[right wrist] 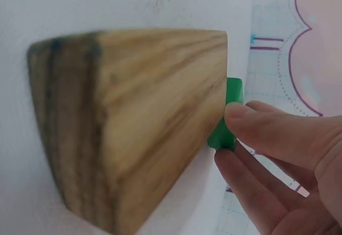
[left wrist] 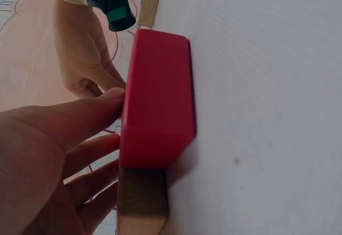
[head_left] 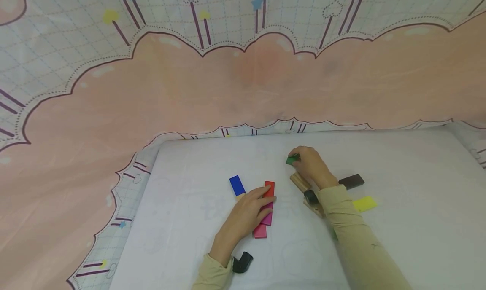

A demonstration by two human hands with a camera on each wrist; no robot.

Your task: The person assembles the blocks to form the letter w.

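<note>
Head view: worktop [head_left: 182,167] under everything. Left hand [head_left: 247,210]: fingers apart over red block [head_left: 271,192] and magenta block [head_left: 268,219], likely steadying them. Right hand [head_left: 310,164]: fingers clamped on green block [head_left: 290,160] just past wood block [head_left: 299,181], probably for control; lifted or not, can't tell.

Green block [head_left: 290,160] pinched in right grip [head_left: 311,165]. Red block [head_left: 270,183], magenta block [head_left: 268,219], pinkish block [head_left: 260,232] lined up pretty much end to end on desk [head_left: 182,197], partly covered by left grip [head_left: 244,212].
</note>
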